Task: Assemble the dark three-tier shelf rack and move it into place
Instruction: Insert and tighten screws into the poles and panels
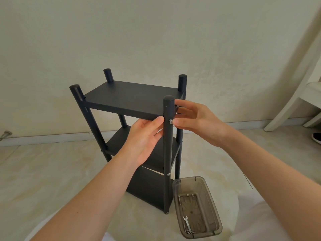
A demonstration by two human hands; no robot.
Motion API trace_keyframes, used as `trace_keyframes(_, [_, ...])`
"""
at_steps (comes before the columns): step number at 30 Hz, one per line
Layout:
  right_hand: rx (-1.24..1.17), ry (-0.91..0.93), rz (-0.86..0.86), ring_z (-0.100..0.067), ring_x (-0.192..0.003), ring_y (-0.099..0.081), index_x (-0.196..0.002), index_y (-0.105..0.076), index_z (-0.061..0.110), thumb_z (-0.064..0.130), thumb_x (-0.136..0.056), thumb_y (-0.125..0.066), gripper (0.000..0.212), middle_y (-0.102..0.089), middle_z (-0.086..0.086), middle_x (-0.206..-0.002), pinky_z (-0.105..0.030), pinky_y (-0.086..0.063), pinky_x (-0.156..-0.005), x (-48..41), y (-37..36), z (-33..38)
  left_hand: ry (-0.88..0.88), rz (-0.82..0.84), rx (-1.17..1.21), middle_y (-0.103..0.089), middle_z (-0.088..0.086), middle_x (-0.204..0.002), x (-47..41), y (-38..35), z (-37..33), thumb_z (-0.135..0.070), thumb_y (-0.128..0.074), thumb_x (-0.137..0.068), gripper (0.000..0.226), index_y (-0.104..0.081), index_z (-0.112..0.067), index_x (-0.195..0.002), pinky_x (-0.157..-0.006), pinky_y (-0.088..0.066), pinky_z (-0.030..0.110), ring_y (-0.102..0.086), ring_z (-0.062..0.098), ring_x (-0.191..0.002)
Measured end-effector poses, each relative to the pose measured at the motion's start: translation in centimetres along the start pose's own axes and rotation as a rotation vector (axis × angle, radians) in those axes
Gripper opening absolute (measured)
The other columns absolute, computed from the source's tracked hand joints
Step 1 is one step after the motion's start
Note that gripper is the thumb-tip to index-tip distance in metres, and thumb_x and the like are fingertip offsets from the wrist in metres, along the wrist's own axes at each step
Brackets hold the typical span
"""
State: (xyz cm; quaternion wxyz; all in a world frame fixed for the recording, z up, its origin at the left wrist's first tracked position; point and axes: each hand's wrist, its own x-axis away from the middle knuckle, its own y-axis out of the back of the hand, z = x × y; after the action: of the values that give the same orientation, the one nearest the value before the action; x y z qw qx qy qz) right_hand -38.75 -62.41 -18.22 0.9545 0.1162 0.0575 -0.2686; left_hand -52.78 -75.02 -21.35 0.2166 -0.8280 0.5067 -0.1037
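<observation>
Two bare forearms reach forward from the bottom edge toward a dark three-tier shelf rack (pixel 132 100). At the front right post (pixel 168 153), just under the top shelf (pixel 139 94), the left hand (pixel 145 136) holds the post, with its thumb laid against the near side and its fingers curled in from below. From the other side of the same post, the right hand (pixel 196 119) pinches a small silver bolt (pixel 171 121) that sticks out of the post, while its upper fingers touch the post near the shelf edge. The rack stands upright on a pale marbled floor (pixel 52 171), close to a cream wall (pixel 156 40), with four round posts rising past the top shelf and two more shelves below. Just beside the rack's front right foot lies a smoky clear plastic tray (pixel 215 202). Inside it are a small silver wrench (pixel 186 221) and a few loose fasteners (pixel 190 195). Farther right, part of a white piece of furniture (pixel 291 105) stands by the wall, and a dark shoe (pixel 317 137) shows at the edge.
</observation>
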Motion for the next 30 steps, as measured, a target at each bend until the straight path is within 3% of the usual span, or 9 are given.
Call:
trace_keyframes(4, [0.031,0.019,-0.025,-0.007,-0.110,-0.065,-0.125,-0.060,0.038,0.016,-0.083,-0.078,0.051,-0.070,0.006,-0.119,-0.028,-0.053,-0.097,0.0,-0.2,-0.1,-0.023,0.055,-0.088,-0.075,0.002,-0.112,0.4,-0.1,-0.1,-0.020,-0.077,-0.082,0.036,-0.066,-0.015,-0.116,-0.092,-0.057,0.027,-0.070,0.017,-0.112])
trace_keyframes(11, [0.026,-0.018,0.000,-0.003,-0.111,-0.064,-0.123,-0.060,0.045,0.023,-0.081,-0.080,0.051,-0.070,0.017,-0.113,-0.029,-0.056,-0.091,-0.3,-0.2,-0.3,-0.083,-0.149,-0.218,-0.078,-0.003,-0.105,0.5,-0.8,0.4,-0.023,-0.083,-0.069,0.042,-0.069,-0.020,-0.109,-0.086,-0.057,0.025,-0.074,0.014,-0.102])
trace_keyframes(13, [-0.046,-0.062,0.033,-0.011,-0.110,-0.067,-0.127,-0.058,0.045,0.028,-0.083,-0.076,0.050,-0.070,0.005,-0.117,-0.036,-0.056,-0.093,-0.5,0.6,-0.3,-0.077,-0.185,-0.230,-0.078,-0.003,-0.103,0.4,-0.7,0.6,-0.013,-0.080,-0.080,0.031,-0.069,-0.018,-0.109,-0.086,-0.057,0.026,-0.074,0.015,-0.100])
trace_keyframes(15, [-0.069,-0.115,-0.047,-0.016,-0.101,-0.071,-0.136,-0.048,0.040,0.029,-0.087,-0.070,0.054,-0.069,-0.002,-0.116,-0.040,-0.057,-0.091,-1.0,1.3,-0.3,-0.069,-0.202,-0.227,-0.078,-0.003,-0.101,0.3,-0.7,0.7,-0.009,-0.078,-0.083,0.027,-0.069,-0.018,-0.107,-0.081,-0.058,0.022,-0.075,0.014,-0.097])
trace_keyframes(17, [0.149,-0.101,-0.246,-0.013,-0.088,-0.073,-0.139,-0.038,0.033,0.019,-0.095,-0.060,0.051,-0.072,0.000,-0.107,-0.037,-0.060,-0.085,-1.5,1.3,-0.6,-0.060,-0.198,-0.216,-0.078,-0.004,-0.101,0.3,-0.6,0.8,-0.010,-0.078,-0.082,0.027,-0.069,-0.018,-0.107,-0.078,-0.058,0.019,-0.075,0.013,-0.097])
trace_keyframes(19, [0.481,-0.007,-0.406,-0.015,-0.090,-0.068,-0.145,-0.027,0.034,0.010,-0.097,-0.055,0.061,-0.063,-0.004,-0.121,-0.030,-0.057,-0.079,-2.2,0.9,-1.0,-0.055,-0.198,-0.214,-0.078,-0.005,-0.100,0.2,-0.5,0.7,-0.011,-0.079,-0.081,0.029,-0.069,-0.019,-0.107,-0.076,-0.058,0.017,-0.075,0.012,-0.096])
trace_keyframes(22, [0.715,0.106,-0.381,-0.028,-0.103,-0.061,-0.152,-0.012,0.044,0.003,-0.093,-0.058,0.085,-0.037,-0.011,-0.144,-0.036,-0.050,-0.088,-3.6,0.1,-1.5,-0.053,-0.203,-0.225,-0.078,-0.005,-0.098,0.3,-0.2,0.8,-0.011,-0.080,-0.080,0.028,-0.069,-0.020,-0.104,-0.075,-0.058,0.017,-0.075,0.013,-0.095])
trace_keyframes(26, [0.832,0.139,-0.349,-0.040,-0.121,-0.052,-0.154,-0.005,0.045,-0.007,-0.093,-0.045,0.090,-0.008,-0.014,-0.163,-0.043,-0.046,-0.098,-5.6,-0.4,-1.6,-0.053,-0.181,-0.231,-0.078,-0.003,-0.099,0.5,0.0,0.9,-0.012,-0.081,-0.078,0.029,-0.069,-0.020,-0.103,-0.073,-0.058,0.017,-0.075,0.015,-0.096])
trace_keyframes(30, [0.946,0.168,-0.366,-0.045,-0.095,-0.056,-0.155,0.008,0.039,-0.019,-0.080,-0.039,0.106,0.000,-0.014,-0.163,-0.049,-0.051,-0.082,-6.1,-0.4,-1.4,-0.046,-0.159,-0.239,-0.078,-0.004,-0.098,0.6,0.2,0.9,-0.009,-0.080,-0.080,0.029,-0.069,-0.020,-0.104,-0.072,-0.057,0.016,-0.075,0.014,-0.096])
